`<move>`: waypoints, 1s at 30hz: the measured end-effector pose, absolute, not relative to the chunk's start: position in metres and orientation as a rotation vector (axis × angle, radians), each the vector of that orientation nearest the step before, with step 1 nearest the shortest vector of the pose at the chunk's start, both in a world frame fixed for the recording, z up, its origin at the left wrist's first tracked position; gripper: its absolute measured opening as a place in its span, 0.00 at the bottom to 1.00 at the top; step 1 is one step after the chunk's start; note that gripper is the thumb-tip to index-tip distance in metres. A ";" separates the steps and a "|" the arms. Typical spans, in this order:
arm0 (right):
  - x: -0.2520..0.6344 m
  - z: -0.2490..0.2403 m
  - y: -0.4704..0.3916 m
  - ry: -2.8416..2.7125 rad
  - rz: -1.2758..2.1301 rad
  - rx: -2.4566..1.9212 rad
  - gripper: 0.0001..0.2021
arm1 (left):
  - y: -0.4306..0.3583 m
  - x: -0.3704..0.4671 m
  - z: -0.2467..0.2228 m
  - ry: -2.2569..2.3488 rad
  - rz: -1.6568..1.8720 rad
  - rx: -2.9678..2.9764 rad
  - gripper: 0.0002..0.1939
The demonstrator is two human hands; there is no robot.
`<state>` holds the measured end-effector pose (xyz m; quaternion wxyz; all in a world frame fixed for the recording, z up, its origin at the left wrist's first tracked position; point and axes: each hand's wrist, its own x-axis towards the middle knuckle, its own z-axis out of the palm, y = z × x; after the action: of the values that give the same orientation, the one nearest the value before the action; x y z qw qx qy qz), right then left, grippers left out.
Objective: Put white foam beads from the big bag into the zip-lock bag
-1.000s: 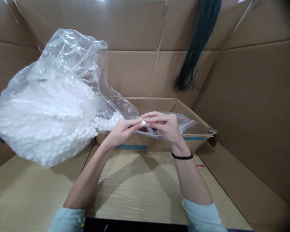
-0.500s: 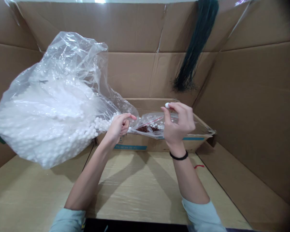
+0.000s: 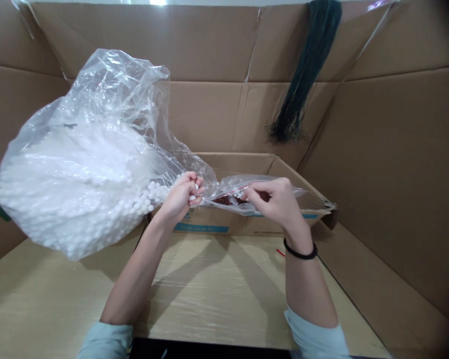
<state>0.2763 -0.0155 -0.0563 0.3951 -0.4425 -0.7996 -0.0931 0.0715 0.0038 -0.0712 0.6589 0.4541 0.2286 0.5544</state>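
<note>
My left hand [image 3: 183, 193] is closed beside the mouth of a large clear plastic bag [image 3: 115, 80], with small white balls [image 3: 196, 187] between its curled fingers. The big bag bulges with many more such balls. Over a small clear zip bag [image 3: 230, 192] with a red seal line, my right hand [image 3: 279, 202] points down, thumb and fingers pinched together at the dark reddish-brown bits [image 3: 224, 200] inside. What those fingertips grip, if anything, is hidden. The zip bag lies in an open cardboard box [image 3: 243, 224], and white balls show in it too.
A hank of dark green strands [image 3: 307, 70] hangs down the cardboard wall [image 3: 205, 114] at the back. More cardboard [image 3: 400, 174] rises on the right. A red scrap [image 3: 280, 253] lies on the pale table [image 3: 205, 289] beside my right forearm.
My right hand has come down from above the zip bag to its contents; the white ball it pinched no longer shows there. My left fingers have curled, and white balls now show between them.
</note>
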 end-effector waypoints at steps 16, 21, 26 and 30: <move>0.261 -0.094 0.036 -2.286 0.038 -1.207 0.13 | 0.004 0.073 -0.072 0.509 1.244 1.097 0.12; 0.260 -0.094 0.035 -2.276 -0.019 -1.216 0.11 | 0.007 0.072 -0.073 0.494 1.202 1.068 0.11; 0.260 -0.091 0.033 -2.278 -0.078 -1.188 0.13 | 0.007 0.070 -0.072 0.546 1.185 1.068 0.08; 0.260 -0.082 0.027 -2.207 -0.117 -1.237 0.14 | 0.003 0.070 -0.070 0.594 1.232 1.183 0.15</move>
<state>0.2603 0.0274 -0.0818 0.2999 -0.4660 -0.8313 -0.0439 0.0701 0.0029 -0.0700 0.6183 0.5142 0.2584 0.5353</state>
